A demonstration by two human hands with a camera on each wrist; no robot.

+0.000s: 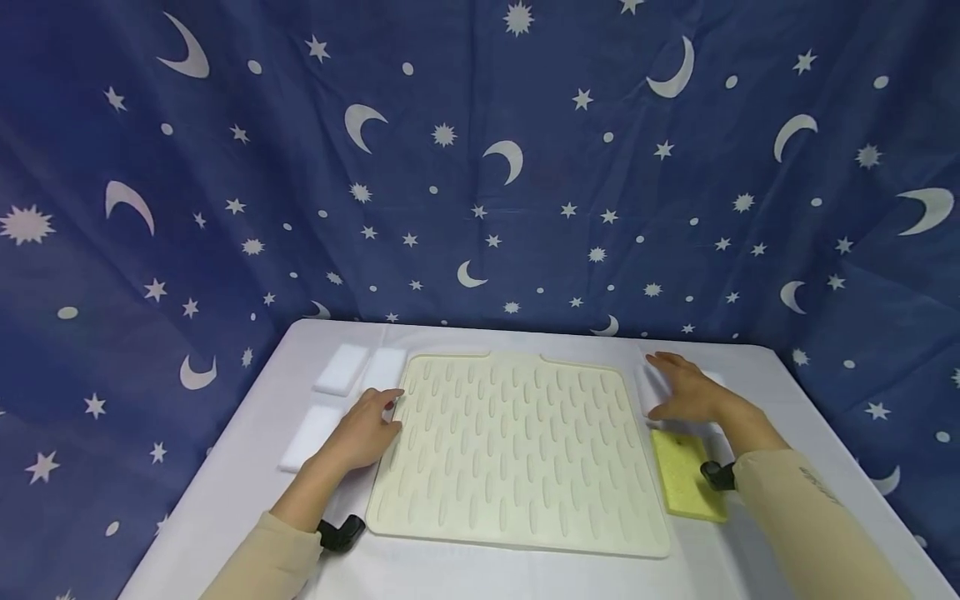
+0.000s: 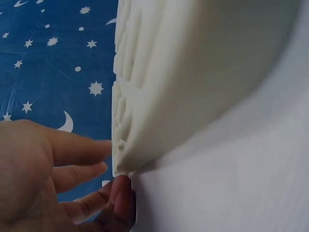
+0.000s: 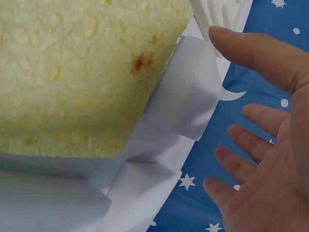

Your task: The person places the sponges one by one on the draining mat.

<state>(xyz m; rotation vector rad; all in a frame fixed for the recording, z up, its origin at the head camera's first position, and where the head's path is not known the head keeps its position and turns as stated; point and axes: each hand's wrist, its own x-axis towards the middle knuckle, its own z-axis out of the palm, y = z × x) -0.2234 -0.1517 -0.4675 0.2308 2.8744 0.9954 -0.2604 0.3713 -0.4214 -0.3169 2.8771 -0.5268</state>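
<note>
A cream ribbed mat (image 1: 517, 450) lies flat in the middle of the white table (image 1: 465, 579). My left hand (image 1: 386, 410) rests at the mat's left edge, its straight fingers (image 2: 82, 150) and thumb touching the rim of the mat (image 2: 193, 72). My right hand (image 1: 663, 387) hovers open, fingers spread, just right of the mat's far right corner, over a white sponge (image 1: 647, 390). In the right wrist view this white sponge (image 3: 186, 92) lies beyond a yellow sponge (image 3: 72, 72), with the spread fingers (image 3: 251, 48) above it and holding nothing.
The yellow sponge (image 1: 684, 477) lies beside the mat's right edge, under my right forearm. Three white sponges (image 1: 341, 367) (image 1: 384, 367) (image 1: 311, 435) lie left of the mat. A blue star-and-moon cloth (image 1: 480, 167) hangs behind and around the table.
</note>
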